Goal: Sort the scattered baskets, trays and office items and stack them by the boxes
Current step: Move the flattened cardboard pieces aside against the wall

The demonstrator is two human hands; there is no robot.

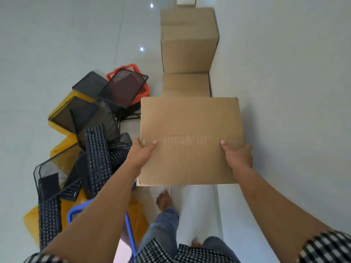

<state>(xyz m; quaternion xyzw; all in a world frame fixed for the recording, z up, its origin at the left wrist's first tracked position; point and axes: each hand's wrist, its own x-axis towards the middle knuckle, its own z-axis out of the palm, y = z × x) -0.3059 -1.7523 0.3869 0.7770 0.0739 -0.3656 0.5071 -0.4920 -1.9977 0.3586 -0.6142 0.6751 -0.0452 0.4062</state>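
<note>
You are holding a cardboard box [190,120] in front of you, above the floor. Your left hand [141,151] is gripping its near left edge and your right hand [240,156] its near right edge, each with the thumb lying flat on top and the fingers wrapping out of sight. Just beyond it, a low box [186,85] and a tall box [188,40] are standing in a row against the wall [284,73] on your right. To your left, a jumbled pile is crowding the tiled floor [57,35]: black mesh trays [123,86] are leaning on a red basket [146,90] and yellow baskets [57,126], black keyboards [96,154] are lying across them, and a blue basket [76,210] is sitting nearest you. Your bare foot [164,199] is standing between the pile and the wall.
</note>
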